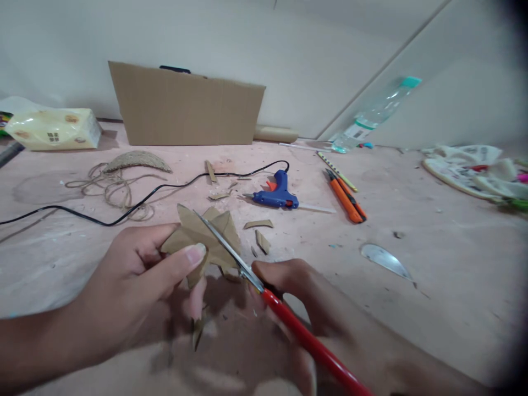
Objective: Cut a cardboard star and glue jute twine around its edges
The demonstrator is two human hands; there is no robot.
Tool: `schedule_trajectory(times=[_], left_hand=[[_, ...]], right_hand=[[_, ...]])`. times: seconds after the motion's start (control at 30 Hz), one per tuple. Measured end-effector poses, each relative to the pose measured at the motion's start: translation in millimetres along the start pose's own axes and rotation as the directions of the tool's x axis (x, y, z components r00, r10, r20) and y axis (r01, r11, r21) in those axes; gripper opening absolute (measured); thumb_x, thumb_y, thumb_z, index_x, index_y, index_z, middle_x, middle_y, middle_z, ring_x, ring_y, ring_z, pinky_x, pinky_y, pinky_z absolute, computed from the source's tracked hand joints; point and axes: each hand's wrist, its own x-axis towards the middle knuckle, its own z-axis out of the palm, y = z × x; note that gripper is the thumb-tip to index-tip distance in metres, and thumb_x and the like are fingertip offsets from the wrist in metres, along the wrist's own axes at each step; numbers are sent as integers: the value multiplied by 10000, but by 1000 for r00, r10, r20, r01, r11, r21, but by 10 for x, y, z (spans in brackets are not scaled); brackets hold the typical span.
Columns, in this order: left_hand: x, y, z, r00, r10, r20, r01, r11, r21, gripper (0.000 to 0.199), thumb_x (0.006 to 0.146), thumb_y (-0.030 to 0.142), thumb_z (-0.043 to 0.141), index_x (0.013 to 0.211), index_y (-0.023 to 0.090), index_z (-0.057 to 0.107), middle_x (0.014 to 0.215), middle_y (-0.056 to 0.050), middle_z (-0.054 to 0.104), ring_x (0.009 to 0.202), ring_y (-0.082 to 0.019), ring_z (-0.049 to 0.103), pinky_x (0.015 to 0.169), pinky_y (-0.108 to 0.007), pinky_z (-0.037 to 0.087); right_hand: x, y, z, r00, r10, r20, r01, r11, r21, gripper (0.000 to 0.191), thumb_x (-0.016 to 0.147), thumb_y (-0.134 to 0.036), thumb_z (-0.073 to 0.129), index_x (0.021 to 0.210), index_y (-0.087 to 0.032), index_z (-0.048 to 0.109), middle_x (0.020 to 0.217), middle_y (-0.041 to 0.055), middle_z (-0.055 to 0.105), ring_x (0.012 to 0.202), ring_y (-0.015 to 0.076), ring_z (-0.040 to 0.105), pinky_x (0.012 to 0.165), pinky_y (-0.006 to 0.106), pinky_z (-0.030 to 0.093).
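Between thumb and fingers, my left hand (152, 272) grips a piece of brown cardboard (192, 234) cut with several pointed tips, like a star or leaf. My right hand (313, 308) is wrapped around red-handled scissors (289, 319). Their metal blades lie across the right part of the cardboard, tips pointing up and left. Below my left fingers a thin cardboard sliver (198, 333) is visible. Small cardboard scraps (263, 241) lie on the table just past the scissors. Part of my right fingers is hidden behind the scissors' handle.
A blue glue gun (277, 192) with a black cord lies beyond my hands. Right of it are an orange cutter (344, 199) and a metal blade (385, 259). Twine (111, 187) lies at left. A cardboard panel (187, 110), tissue pack (55, 129) and bottle (377, 115) stand along the wall.
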Motion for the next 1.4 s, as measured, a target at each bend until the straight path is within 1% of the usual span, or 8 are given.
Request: schedule_trajectory(times=[0.27, 0.57, 0.7, 0.93, 1.1, 1.23, 1.3, 1.4], left_hand=[[14, 46, -7, 996, 91, 16, -92, 994, 51, 498, 923, 659, 859, 711, 229, 722, 585, -14, 705, 562, -204, 704, 601, -326, 655], [11, 41, -12, 996, -85, 29, 88, 992, -95, 533, 824, 702, 919, 709, 222, 719, 660, -46, 746, 589, -224, 725, 578, -326, 646], [1, 57, -15, 995, -94, 25, 96, 988, -120, 476, 810, 685, 935, 792, 236, 777, 657, -36, 758, 602, -230, 740, 584, -329, 662], [49, 130, 1, 992, 106, -70, -103, 994, 46, 386, 868, 532, 898, 676, 229, 757, 526, 9, 651, 498, -164, 647, 517, -253, 592], [136, 253, -112, 896, 400, -193, -312, 877, 366, 355, 886, 395, 810, 600, 217, 699, 531, 16, 594, 459, -110, 513, 409, -210, 354], [212, 339, -184, 826, 508, -245, -383, 824, 417, 430, 901, 343, 787, 568, 218, 546, 605, 23, 490, 621, -130, 456, 553, -245, 363], [223, 353, -191, 816, 527, -237, -401, 812, 424, 450, 897, 334, 786, 569, 222, 499, 641, 19, 478, 681, -149, 463, 615, -264, 388], [213, 333, -186, 853, 496, -163, -384, 808, 447, 420, 932, 350, 763, 589, 228, 554, 665, 17, 556, 706, -160, 528, 661, -279, 440]], right_hand=[[23, -37, 1, 999, 9, 33, -11, 998, 59, 563, 857, -719, 833, 749, -216, 603, 832, 33, 635, 798, 208, 581, 671, 285, 548], [-16, -5, 25, 998, 47, 28, -50, 994, 98, 505, 888, -640, 841, 742, -224, 592, 780, 14, 611, 764, 197, 557, 675, 286, 524], [-14, -41, 32, 999, 51, 10, -52, 987, 152, 583, 841, -747, 871, 784, -218, 632, 817, 20, 632, 820, 208, 586, 696, 280, 521], [-26, 87, -29, 1000, 29, -6, -27, 977, 214, 766, 726, -941, 836, 791, -220, 587, 855, 10, 624, 778, 183, 544, 652, 272, 462], [-97, 241, -168, 992, 69, 103, -93, 964, 248, 629, 785, -784, 908, 933, -221, 668, 816, -4, 630, 723, 180, 559, 644, 288, 473], [-100, 222, -255, 976, 121, 180, -145, 982, 122, 491, 862, -660, 882, 902, -213, 682, 838, 20, 657, 778, 202, 600, 690, 303, 485], [-72, 170, -266, 971, 127, 203, -143, 988, 63, 453, 832, -591, 897, 837, -212, 648, 832, 24, 649, 775, 192, 579, 669, 293, 464], [-24, 89, -245, 967, 147, 208, -156, 987, 24, 500, 717, -579, 945, 765, -220, 600, 756, -6, 580, 712, 160, 494, 602, 276, 400]])
